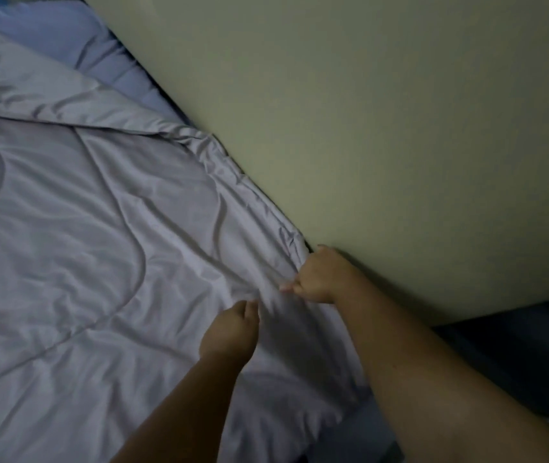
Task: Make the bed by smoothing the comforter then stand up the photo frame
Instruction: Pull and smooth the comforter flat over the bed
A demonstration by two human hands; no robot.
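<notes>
Wall (383,128) against comforter (99,245) edge, both hands' (229,332) (319,279) grips there.

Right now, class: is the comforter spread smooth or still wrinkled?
Still wrinkled. The comforter shows creases, bunches along the wall, and its top edge is folded back.
</notes>
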